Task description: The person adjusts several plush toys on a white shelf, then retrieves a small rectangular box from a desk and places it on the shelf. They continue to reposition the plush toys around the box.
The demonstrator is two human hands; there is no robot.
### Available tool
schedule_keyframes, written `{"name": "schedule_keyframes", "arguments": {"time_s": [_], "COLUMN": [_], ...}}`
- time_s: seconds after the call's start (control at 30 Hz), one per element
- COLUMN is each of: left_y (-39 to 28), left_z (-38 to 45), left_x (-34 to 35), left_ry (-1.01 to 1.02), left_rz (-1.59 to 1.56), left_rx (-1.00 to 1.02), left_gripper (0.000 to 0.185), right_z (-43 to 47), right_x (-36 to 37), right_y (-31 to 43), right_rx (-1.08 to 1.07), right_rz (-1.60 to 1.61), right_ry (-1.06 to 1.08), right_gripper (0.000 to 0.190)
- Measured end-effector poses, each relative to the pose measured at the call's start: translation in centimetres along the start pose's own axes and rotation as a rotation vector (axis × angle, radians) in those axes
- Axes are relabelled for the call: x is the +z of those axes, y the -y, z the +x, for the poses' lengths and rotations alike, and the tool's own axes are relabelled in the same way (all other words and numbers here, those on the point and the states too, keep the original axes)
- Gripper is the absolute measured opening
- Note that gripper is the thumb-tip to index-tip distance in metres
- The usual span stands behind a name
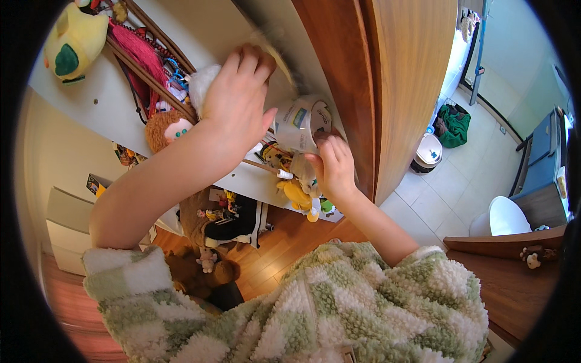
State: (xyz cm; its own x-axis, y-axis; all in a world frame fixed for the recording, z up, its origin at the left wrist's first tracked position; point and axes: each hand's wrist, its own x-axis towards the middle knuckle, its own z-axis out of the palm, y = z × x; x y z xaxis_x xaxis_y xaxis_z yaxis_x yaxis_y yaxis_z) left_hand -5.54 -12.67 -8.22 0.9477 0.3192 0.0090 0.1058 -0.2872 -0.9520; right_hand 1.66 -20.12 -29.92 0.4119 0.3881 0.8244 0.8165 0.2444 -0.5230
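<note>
A wide roll of clear packing tape, with a printed core, is on its side above the shelf. My right hand grips its near edge, with fingers inside the core. Farther left, my left hand is bent over in front of the shelf's back panel, its fingertips hidden. A white fluffy toy lies right beside that wrist, partly covered by it. Near the left fingers a blurred, see-through curved edge shows; whether they hold it, I cannot tell. Below my left forearm sits a doll with curly brown hair.
A yellow plush toy and pink tassel occupy the white shelf, with brown rods along it. Small plush toys crowd its right end. A wooden door stands right; beyond are a bin and green cloth.
</note>
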Motion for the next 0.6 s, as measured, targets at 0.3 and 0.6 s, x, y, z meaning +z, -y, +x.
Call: {"name": "schedule_keyframes", "arguments": {"time_s": [0.3, 0.6], "left_y": [0.0, -0.1], "left_z": [-0.1, 0.1], "left_x": [0.2, -0.2], "left_ry": [-0.006, 0.066], "left_rz": [0.001, 0.034], "left_rx": [-0.01, 0.002], "left_gripper": [0.064, 0.064], "right_z": [1.1, 1.4], "right_x": [-2.2, -5.1], "right_y": [0.8, 1.5], "right_rx": [0.057, 0.39], "right_rz": [0.109, 0.18], "right_ry": [-0.01, 0.171], "right_gripper": [0.022, 0.025]}}
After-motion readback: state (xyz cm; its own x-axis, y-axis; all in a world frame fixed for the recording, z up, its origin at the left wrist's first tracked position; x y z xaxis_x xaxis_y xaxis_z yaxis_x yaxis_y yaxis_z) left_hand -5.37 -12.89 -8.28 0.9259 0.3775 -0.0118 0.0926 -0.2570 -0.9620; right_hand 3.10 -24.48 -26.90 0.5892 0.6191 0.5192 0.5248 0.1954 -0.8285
